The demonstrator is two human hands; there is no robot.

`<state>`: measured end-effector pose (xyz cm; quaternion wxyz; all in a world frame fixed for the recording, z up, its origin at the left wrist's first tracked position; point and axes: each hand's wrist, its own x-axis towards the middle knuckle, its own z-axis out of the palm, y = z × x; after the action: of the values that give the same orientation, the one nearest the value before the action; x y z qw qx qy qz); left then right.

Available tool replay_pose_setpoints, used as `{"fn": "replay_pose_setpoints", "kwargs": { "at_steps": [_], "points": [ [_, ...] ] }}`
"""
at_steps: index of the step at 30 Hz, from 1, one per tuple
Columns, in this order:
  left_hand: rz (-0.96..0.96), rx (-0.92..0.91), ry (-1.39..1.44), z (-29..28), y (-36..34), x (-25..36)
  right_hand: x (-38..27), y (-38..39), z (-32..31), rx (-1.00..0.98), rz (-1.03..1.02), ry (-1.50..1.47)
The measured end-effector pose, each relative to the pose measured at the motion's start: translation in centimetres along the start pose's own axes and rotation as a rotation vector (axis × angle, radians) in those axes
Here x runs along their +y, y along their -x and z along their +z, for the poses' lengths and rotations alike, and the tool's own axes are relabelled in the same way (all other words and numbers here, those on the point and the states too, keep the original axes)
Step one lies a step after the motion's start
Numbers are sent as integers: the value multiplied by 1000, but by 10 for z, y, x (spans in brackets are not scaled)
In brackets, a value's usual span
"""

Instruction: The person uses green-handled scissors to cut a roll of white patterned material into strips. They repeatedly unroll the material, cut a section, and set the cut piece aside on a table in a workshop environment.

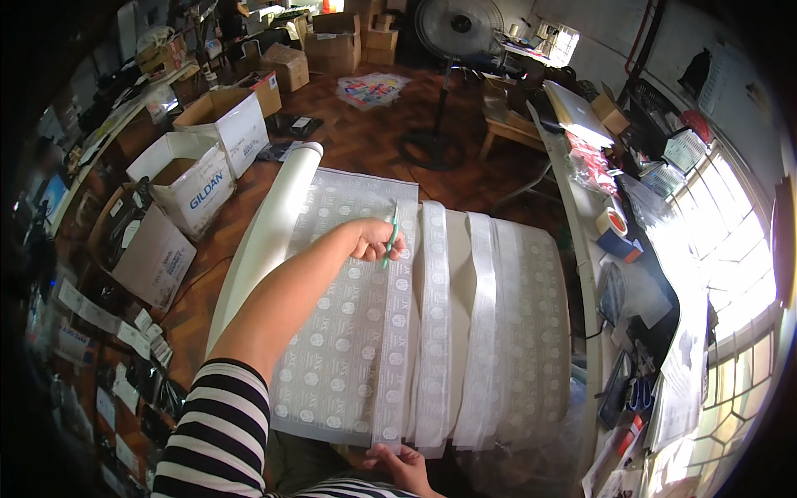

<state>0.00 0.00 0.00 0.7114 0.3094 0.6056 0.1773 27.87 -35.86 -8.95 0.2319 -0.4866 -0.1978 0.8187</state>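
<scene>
A translucent printed film sheet (pixel 332 349) lies across the table, with pale repeated marks on it. My left hand (pixel 374 241) is closed around green-handled scissors (pixel 388 247), their blades pointing away from me along a narrow film strip (pixel 392 365) at the sheet's right side. At the near edge, my right hand (pixel 403 469) pinches the near end of that strip. Further right lie another separate strip (pixel 433 332), a curled strip (pixel 481 290) and overlapping pieces of film (pixel 531 332). How far the cut runs is hard to make out.
A thick white roll (pixel 270 224) lies along the sheet's left side. Open cartons (pixel 199 187) stand on the floor to the left. A standing fan (pixel 452 50) is beyond the table. Along the right runs a cluttered side table with a tape roll (pixel 612 222).
</scene>
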Motion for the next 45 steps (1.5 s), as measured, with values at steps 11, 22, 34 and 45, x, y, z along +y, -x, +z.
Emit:
{"fn": "replay_pose_setpoints", "kwargs": {
  "at_steps": [11, 22, 34, 45],
  "points": [
    [-8, 62, -62, -22, -30, 30, -17, 8, 12, -2, -73, -12],
    [-32, 81, -79, -41, -54, 54, -31, 12, 16, 40, 11, -27],
    [89, -36, 39, -24, -22, 32, -34, 15, 22, 46, 110, -239],
    [306, -101, -221, 91, 238, -183, -1, 5, 16, -45, 86, -318]
  ]
}}
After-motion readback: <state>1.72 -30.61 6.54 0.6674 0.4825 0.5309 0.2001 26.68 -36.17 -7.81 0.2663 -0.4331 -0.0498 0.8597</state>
